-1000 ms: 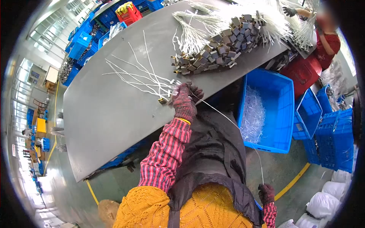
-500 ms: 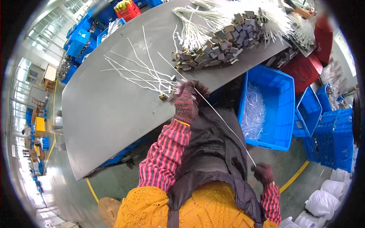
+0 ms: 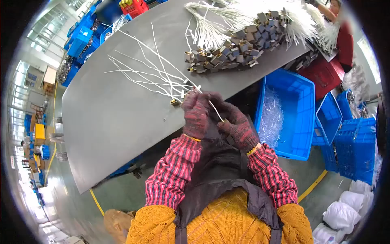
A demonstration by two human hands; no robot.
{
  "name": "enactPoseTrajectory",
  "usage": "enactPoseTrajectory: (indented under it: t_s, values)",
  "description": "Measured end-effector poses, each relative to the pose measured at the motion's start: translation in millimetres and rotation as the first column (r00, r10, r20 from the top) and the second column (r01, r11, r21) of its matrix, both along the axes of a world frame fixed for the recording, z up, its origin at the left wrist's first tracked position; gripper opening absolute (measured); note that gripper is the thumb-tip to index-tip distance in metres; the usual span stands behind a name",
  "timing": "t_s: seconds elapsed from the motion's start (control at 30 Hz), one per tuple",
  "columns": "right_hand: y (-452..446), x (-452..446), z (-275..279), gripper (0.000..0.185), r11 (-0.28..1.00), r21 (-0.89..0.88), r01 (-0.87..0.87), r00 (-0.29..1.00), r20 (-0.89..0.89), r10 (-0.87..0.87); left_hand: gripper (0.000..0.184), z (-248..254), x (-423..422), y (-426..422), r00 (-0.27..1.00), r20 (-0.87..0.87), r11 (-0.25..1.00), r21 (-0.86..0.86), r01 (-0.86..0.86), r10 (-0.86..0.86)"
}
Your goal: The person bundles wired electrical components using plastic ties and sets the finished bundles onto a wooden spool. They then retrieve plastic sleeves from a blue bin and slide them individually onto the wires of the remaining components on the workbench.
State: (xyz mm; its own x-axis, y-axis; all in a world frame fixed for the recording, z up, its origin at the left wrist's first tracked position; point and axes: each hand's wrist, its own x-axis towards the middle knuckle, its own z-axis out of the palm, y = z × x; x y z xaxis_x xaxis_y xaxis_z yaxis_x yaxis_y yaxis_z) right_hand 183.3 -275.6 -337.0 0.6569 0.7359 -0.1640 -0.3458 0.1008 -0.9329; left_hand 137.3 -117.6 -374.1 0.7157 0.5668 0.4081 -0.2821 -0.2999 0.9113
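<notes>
My left hand (image 3: 196, 118), in a dark red knit glove, is closed at the table's near edge around the gathered ends of several white wires (image 3: 162, 77). The wires fan out over the table to the upper left. A small block with a brassy, dark end (image 3: 175, 102) lies beside that hand. Close by on the right, my right hand (image 3: 240, 129), gloved alike, pinches the near end of a white wire (image 3: 215, 110) that runs up past my left hand. The fingers partly hide what lies between the hands.
Dark blocks with white wires (image 3: 239, 46) are heaped on the grey table (image 3: 109, 134). Right of my hands, a blue crate (image 3: 302, 118) holds clear strips. Stacked blue crates (image 3: 353, 146) and white sacks (image 3: 343, 215) stand farther right. Another person's arm (image 3: 325, 10) shows at the top right.
My right hand has come up from the lower right to beside my left hand, still with a wire end. The long wire's far end now reaches farther up and left over the table.
</notes>
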Motion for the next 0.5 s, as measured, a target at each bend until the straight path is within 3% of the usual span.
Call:
enactPoseTrajectory:
  t_s: [0.07, 0.1, 0.17, 0.2, 0.23, 0.27, 0.3, 0.33, 0.37, 0.4, 0.43, 0.5]
  values:
    - [20.8, 11.9, -7.3, 0.070, 0.999, 0.049, 0.019, 0.999, -0.051, -0.016, 0.022, -12.9, -0.9, 10.0, 0.993, -0.077, 0.973, 0.219, -0.071, 0.090]
    - [31.9, 12.3, -9.3, 0.071, 1.000, -0.017, 0.020, 0.999, -0.039, -0.021, 0.023, -0.2, -6.7, 10.3, 0.991, -0.122, 0.999, -0.002, -0.054, 0.053]
    - [58.1, 16.1, -9.3, 0.071, 0.995, -0.101, 0.027, 0.997, 0.081, -0.019, 0.024, 22.1, -10.3, 18.3, 0.985, -0.167, 0.901, -0.434, -0.026, -0.052]
    - [70.3, 21.2, -8.6, 0.071, 0.992, -0.121, 0.039, 0.982, 0.189, -0.016, 0.026, 20.0, -9.0, 38.6, 0.964, -0.264, 0.921, -0.383, -0.076, -0.030]
    - [82.5, 26.3, -8.0, 0.071, 0.988, -0.141, 0.059, 0.956, 0.294, -0.015, 0.026, 16.7, -8.7, 61.4, 0.915, -0.387, 0.989, -0.046, -0.140, 0.112]
    - [98.5, 40.4, -6.6, 0.069, 0.967, -0.198, 0.161, 0.772, 0.636, 0.002, 0.026, 14.3, -12.4, 85.0, 0.841, -0.454, 0.939, 0.304, -0.163, 0.293]
    - [115.0, 56.0, -5.6, 0.068, 0.939, -0.205, 0.277, 0.472, 0.880, 0.053, 0.026, 14.8, -15.3, 101.9, 0.752, -0.448, 0.776, 0.616, -0.132, 0.484]
    - [131.3, 73.5, -2.6, 0.063, 0.906, -0.125, 0.404, 0.301, 0.953, -0.004, 0.025, 29.4, -19.2, 108.6, 0.743, -0.519, 0.889, 0.396, -0.228, 0.422]
    - [145.5, 86.1, 0.1, 0.059, 0.866, -0.162, 0.473, 0.328, 0.945, -0.003, 0.024, 46.0, -26.1, 113.7, 0.745, -0.572, 0.937, 0.155, -0.312, 0.343]
    - [159.1, 93.6, 12.5, 0.056, 0.820, -0.199, 0.536, 0.355, 0.935, -0.005, 0.023, 57.3, -31.5, 117.0, 0.758, -0.602, 0.920, -0.095, -0.381, 0.252]
    - [171.0, 100.9, 21.6, 0.053, 0.768, -0.237, 0.594, 0.382, 0.924, -0.010, 0.022, 54.7, -34.8, 121.5, 0.837, -0.521, 0.888, -0.290, -0.358, 0.167]
    - [192.8, 116.9, 22.5, 0.047, 0.732, -0.358, 0.580, 0.385, 0.912, 0.141, 0.022, 46.5, -41.2, 125.2, 0.953, -0.299, 0.741, -0.632, -0.227, 0.037]
